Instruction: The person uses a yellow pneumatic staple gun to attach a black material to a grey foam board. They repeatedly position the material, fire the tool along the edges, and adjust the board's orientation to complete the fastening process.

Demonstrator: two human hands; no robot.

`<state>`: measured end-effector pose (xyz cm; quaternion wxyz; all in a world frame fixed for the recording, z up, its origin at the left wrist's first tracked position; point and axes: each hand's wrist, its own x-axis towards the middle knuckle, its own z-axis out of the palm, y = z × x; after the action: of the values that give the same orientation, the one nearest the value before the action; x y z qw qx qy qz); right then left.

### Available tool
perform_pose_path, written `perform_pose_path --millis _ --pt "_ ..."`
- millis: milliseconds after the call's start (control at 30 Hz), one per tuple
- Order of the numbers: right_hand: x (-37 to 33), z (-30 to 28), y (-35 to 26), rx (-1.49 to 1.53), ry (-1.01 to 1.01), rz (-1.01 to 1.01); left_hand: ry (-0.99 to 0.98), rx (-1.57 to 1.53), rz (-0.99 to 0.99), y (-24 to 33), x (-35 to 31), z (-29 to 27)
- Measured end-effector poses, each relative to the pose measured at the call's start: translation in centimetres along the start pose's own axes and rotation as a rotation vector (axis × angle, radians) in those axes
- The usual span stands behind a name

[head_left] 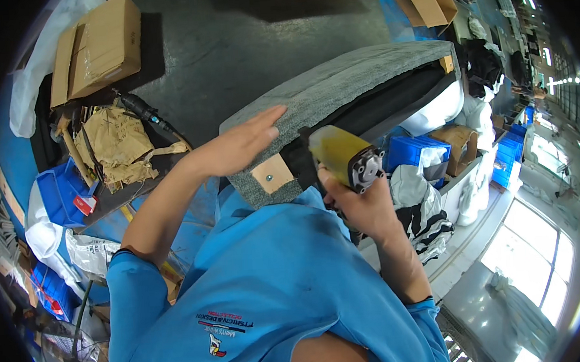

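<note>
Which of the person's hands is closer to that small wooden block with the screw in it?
Left, narrowly. The left hand lies flat on the grey upholstered panel just above the wooden block. The right hand holds the yellow power tool, off to the block's right.

The left hand (239,146) lies flat and open, palm down, fingers (267,120) straight and pressed together, pointing away from the body toward the upper right. Its bare forearm runs back and down to a bent elbow at a blue short sleeve. The right hand (360,200) is curled tight in a fist-like grip, knuckles outward, just right of the left wrist. Its forearm drops steeply down to the right sleeve.
</note>
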<state>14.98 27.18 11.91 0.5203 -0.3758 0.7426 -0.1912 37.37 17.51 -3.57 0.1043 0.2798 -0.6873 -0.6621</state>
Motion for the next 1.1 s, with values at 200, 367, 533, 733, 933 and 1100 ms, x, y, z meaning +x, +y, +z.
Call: perform_pose_path --millis 200,367,533,733,933,1100 --pt "-0.2 1.2 -0.7 -0.060 -0.115 -0.047 0.012 0.111 0.038 1.4 -1.1 0.0" --pt "-0.3 2.3 -0.2 -0.165 -0.132 -0.095 0.002 0.134 0.103 0.5 -1.5 0.1" --pt "-0.7 1.6 -1.0 -0.098 -0.097 -0.059 -0.029 0.031 0.087 -0.4 -2.0 0.0" --pt "1.0 -4.8 4.1 0.022 0.524 -0.101 -0.010 -0.557 -0.065 -2.5 -3.9 -1.5" --pt "8.3 -8.8 12.9 0.041 0.790 -0.044 0.043 -0.378 -0.218 -5.0 3.4 -0.4" --pt "12.2 -4.8 12.5 0.117 0.942 -0.216 -0.025 -0.436 -0.123 -3.3 5.8 0.1"
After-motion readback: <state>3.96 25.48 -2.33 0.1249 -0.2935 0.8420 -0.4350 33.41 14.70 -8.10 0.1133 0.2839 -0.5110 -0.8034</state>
